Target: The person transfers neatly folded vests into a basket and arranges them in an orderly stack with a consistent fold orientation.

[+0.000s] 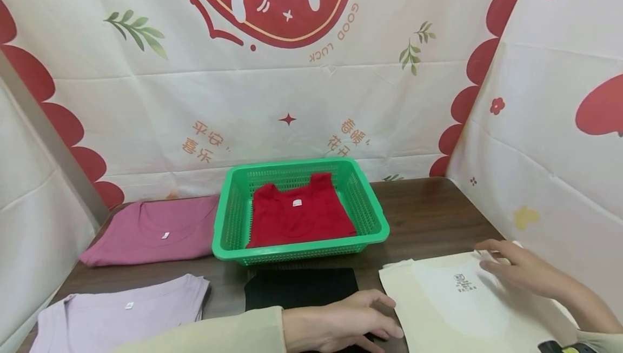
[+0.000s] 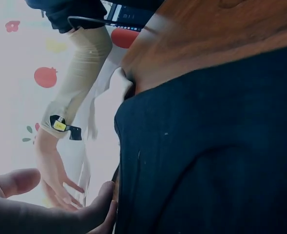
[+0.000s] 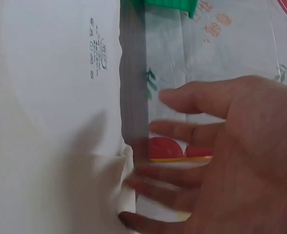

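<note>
A cream folded shirt [image 1: 438, 304] with a small printed label lies at the right of the table. My right hand [image 1: 523, 272] is over its far right corner, fingers spread, and in the right wrist view the fingertips [image 3: 128, 183] come right at the shirt's edge. My left hand [image 1: 357, 320] reaches in from the left with loosely bent fingers, nothing held in them. It hangs over the gap between the cream shirt and a black folded garment [image 1: 302, 288], partly covering the latter. In the left wrist view that dark garment [image 2: 211, 146] spreads beside the fingers.
Behind the black garment stands a green plastic basket [image 1: 375, 223] holding a red folded tank top [image 1: 297, 215]. To the left lie a mauve folded shirt [image 1: 170, 234] and, nearer, a lilac one [image 1: 131, 315]. A printed cloth [image 1: 292, 93] hangs behind the brown table [image 1: 428, 212].
</note>
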{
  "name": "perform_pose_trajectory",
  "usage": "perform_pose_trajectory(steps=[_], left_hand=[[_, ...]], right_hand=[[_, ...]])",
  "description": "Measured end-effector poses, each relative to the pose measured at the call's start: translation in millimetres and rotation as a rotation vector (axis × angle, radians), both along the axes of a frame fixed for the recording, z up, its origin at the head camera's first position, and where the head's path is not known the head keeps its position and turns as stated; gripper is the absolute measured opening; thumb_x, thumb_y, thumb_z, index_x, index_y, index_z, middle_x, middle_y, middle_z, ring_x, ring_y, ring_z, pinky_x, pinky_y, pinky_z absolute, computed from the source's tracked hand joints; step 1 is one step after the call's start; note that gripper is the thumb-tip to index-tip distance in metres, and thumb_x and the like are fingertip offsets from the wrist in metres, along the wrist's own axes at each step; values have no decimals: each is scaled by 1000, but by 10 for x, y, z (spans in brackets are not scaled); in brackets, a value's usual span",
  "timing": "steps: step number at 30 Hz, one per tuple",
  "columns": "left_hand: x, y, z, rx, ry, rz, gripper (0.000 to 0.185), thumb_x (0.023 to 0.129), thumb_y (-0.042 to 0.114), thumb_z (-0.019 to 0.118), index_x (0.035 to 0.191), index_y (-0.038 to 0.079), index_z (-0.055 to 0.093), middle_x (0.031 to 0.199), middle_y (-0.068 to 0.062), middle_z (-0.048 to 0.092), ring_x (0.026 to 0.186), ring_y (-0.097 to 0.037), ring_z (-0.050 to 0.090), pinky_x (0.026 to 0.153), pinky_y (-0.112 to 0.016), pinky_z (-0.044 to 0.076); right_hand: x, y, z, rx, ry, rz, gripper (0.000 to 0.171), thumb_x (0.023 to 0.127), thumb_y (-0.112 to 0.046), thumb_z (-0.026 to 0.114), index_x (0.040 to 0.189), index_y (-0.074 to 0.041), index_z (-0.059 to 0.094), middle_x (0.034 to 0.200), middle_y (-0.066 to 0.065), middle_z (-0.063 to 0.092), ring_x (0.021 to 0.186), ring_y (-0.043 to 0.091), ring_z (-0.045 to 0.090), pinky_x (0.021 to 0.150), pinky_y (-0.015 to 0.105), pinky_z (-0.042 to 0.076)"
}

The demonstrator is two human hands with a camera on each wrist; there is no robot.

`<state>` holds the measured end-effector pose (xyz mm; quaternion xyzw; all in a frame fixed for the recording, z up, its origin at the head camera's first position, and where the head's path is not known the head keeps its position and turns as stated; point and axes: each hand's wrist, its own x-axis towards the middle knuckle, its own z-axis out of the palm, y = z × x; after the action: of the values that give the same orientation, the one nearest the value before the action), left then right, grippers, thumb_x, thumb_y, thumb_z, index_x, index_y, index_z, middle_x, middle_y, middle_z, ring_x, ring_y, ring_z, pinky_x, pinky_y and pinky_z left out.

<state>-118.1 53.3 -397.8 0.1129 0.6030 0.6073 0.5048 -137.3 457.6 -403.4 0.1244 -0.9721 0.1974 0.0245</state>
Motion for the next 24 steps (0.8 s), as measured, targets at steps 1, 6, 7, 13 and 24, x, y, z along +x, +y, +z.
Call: perform_pose_trajectory(steps=[1, 6, 7, 13, 24], left_hand=[[-5, 25, -2, 0, 0, 3, 41, 96, 8, 62, 134, 7, 50, 123, -9, 56, 115, -27, 59, 107, -56, 50], [-12, 120, -9, -3, 4, 13, 40, 96, 9, 64, 133, 5, 50, 120, -8, 58, 113, -26, 63, 104, -52, 54], [-13, 129, -8, -6, 3, 12, 40, 96, 9, 64, 133, 6, 50, 119, -7, 59, 111, -26, 64, 103, -50, 55], [-40, 164, -16, -16, 17, -12, 39, 96, 12, 64, 133, 11, 51, 112, -5, 67, 107, -23, 68, 95, -43, 59], [-22, 365, -22, -9, 24, 58, 29, 94, 13, 67, 122, 18, 62, 106, -2, 70, 101, -22, 67, 93, -41, 58]], right_hand=[[15, 31, 8, 1, -17, -15, 32, 99, -17, 66, 126, -1, 65, 126, 27, 67, 111, 40, 68, 81, 48, 57], [88, 213, 73, 47, -84, -128, 36, 102, -17, 59, 125, 11, 60, 124, 47, 57, 107, 68, 56, 81, 70, 50], [103, 246, 87, 60, -94, -151, 37, 102, -17, 58, 125, 12, 59, 124, 48, 56, 107, 69, 55, 81, 70, 49], [170, 350, 114, 59, -192, -222, 51, 105, -25, 53, 132, 19, 48, 114, 47, 58, 100, 60, 60, 76, 61, 52], [250, 439, 38, -39, -248, -227, 55, 107, -32, 54, 141, 8, 38, 139, 49, 41, 100, 31, 66, 72, 31, 48]])
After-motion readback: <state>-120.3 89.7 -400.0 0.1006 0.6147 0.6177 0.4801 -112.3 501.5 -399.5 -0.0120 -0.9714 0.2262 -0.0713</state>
